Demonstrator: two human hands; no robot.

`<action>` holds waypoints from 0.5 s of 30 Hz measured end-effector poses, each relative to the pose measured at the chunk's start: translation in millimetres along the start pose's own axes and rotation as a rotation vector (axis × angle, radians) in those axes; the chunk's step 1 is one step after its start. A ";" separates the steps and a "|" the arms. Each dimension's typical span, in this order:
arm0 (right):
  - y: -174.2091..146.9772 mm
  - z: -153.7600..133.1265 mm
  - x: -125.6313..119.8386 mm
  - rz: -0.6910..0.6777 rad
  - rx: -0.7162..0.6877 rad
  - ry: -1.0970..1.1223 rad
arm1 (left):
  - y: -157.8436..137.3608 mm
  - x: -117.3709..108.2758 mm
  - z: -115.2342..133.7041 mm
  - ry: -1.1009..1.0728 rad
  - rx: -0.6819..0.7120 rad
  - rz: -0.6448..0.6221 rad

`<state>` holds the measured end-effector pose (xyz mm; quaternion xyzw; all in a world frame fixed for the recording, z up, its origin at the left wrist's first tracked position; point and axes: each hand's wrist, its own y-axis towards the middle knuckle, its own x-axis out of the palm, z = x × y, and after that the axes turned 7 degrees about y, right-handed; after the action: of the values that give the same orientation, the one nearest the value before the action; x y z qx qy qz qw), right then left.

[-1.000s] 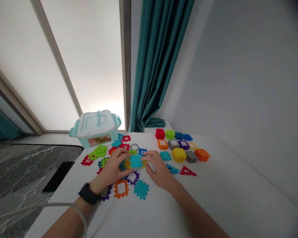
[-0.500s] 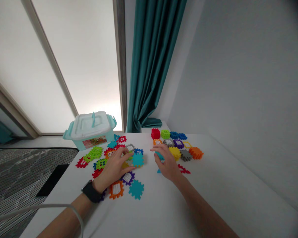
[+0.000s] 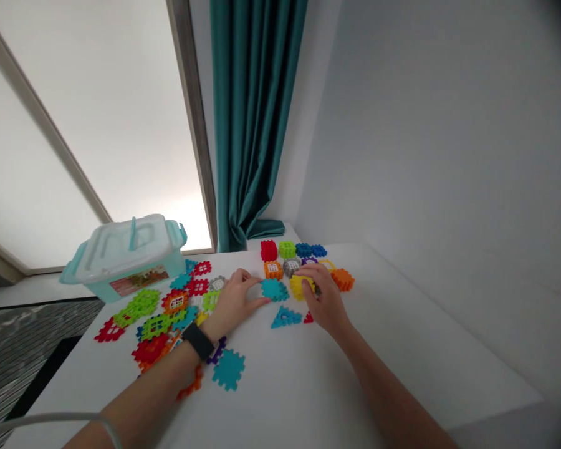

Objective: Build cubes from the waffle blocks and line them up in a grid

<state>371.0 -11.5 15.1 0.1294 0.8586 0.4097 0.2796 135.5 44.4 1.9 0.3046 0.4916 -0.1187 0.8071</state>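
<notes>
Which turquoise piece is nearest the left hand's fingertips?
The turquoise piece between the left hand and the yellow stack; others lie farther from those fingertips.

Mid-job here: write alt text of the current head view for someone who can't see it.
A person's left hand is at the edge of a teal, notched plastic piece, and the right hand is at yellow, notched plastic pieces, over a white table. Multicoloured notched plastic pieces lie on the left, near a lidded pale-turquoise plastic box.

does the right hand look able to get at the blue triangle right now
Probably yes: the blue triangle lies uncovered on the table just left of the right hand, though that hand is at the yellow stack.
</notes>
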 end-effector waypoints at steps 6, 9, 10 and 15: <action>-7.1 9.0 -7.1 0.015 0.030 -0.017 | 10.6 18.3 5.8 0.002 0.000 -0.049; -7.5 5.6 -8.1 0.009 0.053 -0.006 | 11.2 22.0 6.4 0.022 0.021 -0.043; -7.3 3.7 -8.4 0.014 0.060 -0.003 | 11.1 23.0 6.7 0.032 0.021 -0.042; -6.3 -3.0 -10.3 0.023 0.086 0.008 | 11.9 28.9 9.1 0.067 0.012 -0.047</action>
<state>377.6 -22.0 15.6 0.1496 0.8750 0.3762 0.2656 162.0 51.4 -15.7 0.3014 0.5249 -0.1303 0.7853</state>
